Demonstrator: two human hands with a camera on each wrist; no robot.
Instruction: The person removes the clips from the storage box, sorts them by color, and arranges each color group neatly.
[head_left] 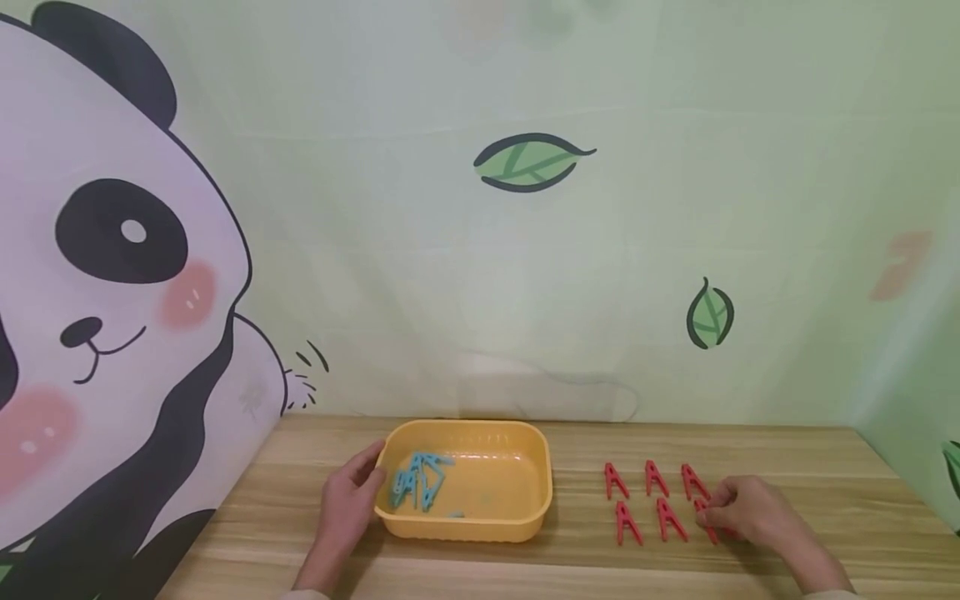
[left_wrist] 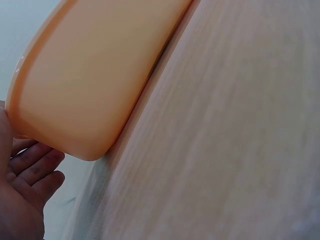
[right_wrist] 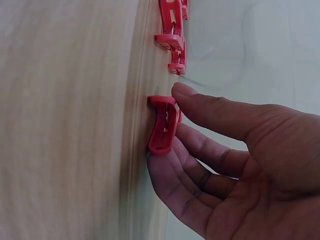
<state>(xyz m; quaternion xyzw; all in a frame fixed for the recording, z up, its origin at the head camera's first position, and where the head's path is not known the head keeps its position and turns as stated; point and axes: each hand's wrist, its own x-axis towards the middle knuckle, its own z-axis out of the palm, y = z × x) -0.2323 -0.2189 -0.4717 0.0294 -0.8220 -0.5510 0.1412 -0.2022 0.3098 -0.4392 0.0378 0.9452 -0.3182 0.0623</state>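
Observation:
At the yellow plastic basket (head_left: 480,530), my left hand (head_left: 351,496) holds the left side, thumb by the rim and fingers along the outer wall. In the left wrist view, its curled fingers (left_wrist: 37,167) show at the basket's corner. Inside the basket, several blue clothespins (head_left: 420,479) lie heaped toward the left. My right hand (head_left: 750,510) pinches a red clothespin (right_wrist: 164,125) standing on the table, with the thumb at one end and fingers at the other. This clothespin is the right one in the front row, partly covered by the hand in the head view.
Other red clothespins (head_left: 628,523) stand in two rows to the right of the basket, all on the wood-grain table (head_left: 577,567). Behind the table hangs a pale green cloth (head_left: 420,275) printed with a panda and leaves.

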